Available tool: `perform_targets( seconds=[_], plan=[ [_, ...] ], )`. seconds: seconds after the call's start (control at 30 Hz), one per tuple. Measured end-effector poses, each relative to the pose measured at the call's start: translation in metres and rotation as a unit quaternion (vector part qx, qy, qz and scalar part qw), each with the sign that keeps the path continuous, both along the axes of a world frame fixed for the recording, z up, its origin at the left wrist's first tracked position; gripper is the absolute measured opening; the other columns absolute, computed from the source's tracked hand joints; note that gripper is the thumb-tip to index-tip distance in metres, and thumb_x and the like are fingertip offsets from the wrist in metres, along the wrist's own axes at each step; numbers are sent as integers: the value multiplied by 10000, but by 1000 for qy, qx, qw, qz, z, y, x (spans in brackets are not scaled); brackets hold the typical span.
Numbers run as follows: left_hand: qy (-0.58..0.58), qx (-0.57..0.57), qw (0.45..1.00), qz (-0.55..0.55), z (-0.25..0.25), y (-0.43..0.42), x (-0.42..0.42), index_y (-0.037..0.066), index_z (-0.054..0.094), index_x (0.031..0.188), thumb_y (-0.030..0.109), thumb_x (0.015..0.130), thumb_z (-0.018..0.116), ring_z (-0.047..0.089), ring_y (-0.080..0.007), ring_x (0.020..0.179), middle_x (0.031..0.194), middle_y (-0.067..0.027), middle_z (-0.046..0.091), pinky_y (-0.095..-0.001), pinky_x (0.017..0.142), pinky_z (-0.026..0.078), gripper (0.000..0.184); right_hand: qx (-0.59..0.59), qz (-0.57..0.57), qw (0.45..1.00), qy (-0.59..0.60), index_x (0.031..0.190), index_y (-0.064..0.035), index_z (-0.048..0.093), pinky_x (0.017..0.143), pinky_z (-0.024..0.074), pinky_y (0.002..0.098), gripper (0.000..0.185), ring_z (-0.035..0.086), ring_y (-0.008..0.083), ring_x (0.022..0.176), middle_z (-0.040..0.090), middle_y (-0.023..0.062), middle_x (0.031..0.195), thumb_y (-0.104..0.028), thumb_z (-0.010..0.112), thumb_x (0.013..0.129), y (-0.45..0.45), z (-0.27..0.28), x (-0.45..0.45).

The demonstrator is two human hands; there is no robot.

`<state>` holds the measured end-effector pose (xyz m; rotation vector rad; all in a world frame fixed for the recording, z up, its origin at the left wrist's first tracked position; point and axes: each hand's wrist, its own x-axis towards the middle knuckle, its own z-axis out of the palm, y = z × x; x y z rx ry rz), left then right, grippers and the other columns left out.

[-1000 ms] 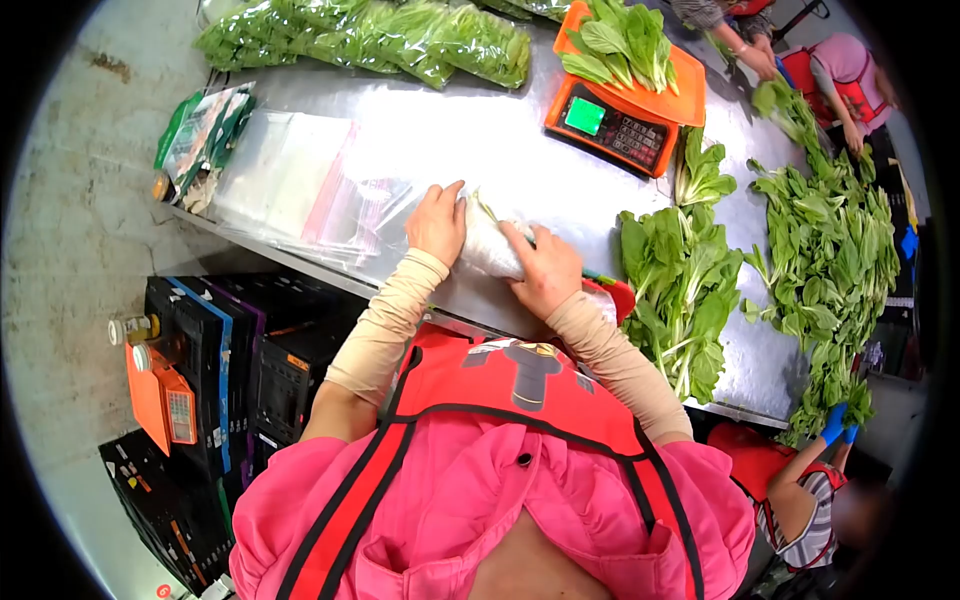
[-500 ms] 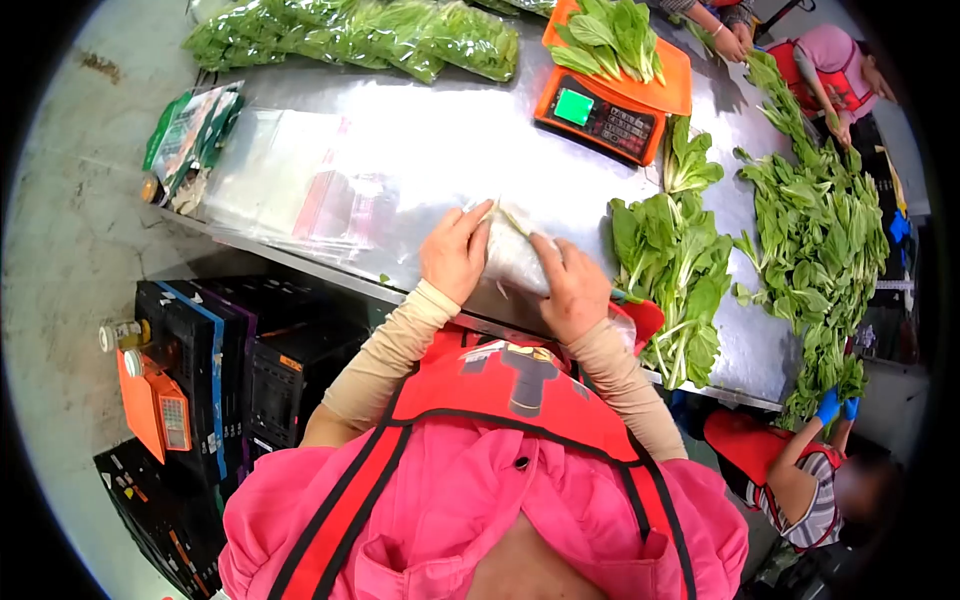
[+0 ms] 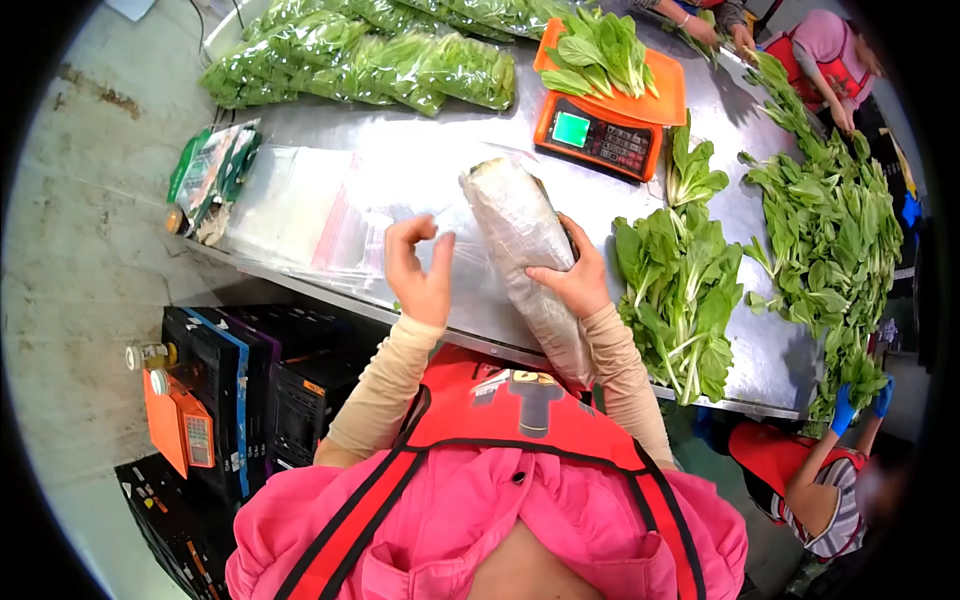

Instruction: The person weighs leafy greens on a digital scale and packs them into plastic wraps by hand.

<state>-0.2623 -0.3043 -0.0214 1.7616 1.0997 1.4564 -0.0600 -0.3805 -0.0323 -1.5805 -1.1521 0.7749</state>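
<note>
- Bundle (image 3: 522, 240), in pale wrap, slants over the near edge of the worktop (image 3: 440, 140), its low end by the apron (image 3: 515, 405).
- Loose greens (image 3: 830, 235) lie along the worktop's right side; bagged greens (image 3: 370, 62) lie toward the far edge.
- Scale (image 3: 608, 132), orange, stands beyond the bundle, bearing leaves (image 3: 600, 52).
- Flat bags (image 3: 290, 205) are stacked at the left.
- Right hand (image 3: 580, 277): grip closed on the bundle, thumb on top, fingers round its right side.
- Left hand (image 3: 418, 277): grip half open, fingers curled, beside the bundle but apart, holding nothing visible.
</note>
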Motion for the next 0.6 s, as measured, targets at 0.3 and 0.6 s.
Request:
perform_targets(
  seconds=[0.3,0.6],
  plan=[
    [-101,-223,954,-173,-54,-57,39,-34,216,1352,156,868,588,402,-214,1185,1307,-167,376,-324,970,362,640,-26,45,983,178,1247,40,468,877,457,298,779,584,214,988,604,163,1095,-200,812,591,68,-17,-20],
    [258,-173,950,36,-28,-17,-12,-6,371,1185,260,858,577,614,-368,682,697,-203,616,-415,600,472,469,-85,104,990,-36,1276,-30,464,895,447,325,762,589,264,1036,583,214,1133,-260,777,621,67,-12,-55]
  ],
)
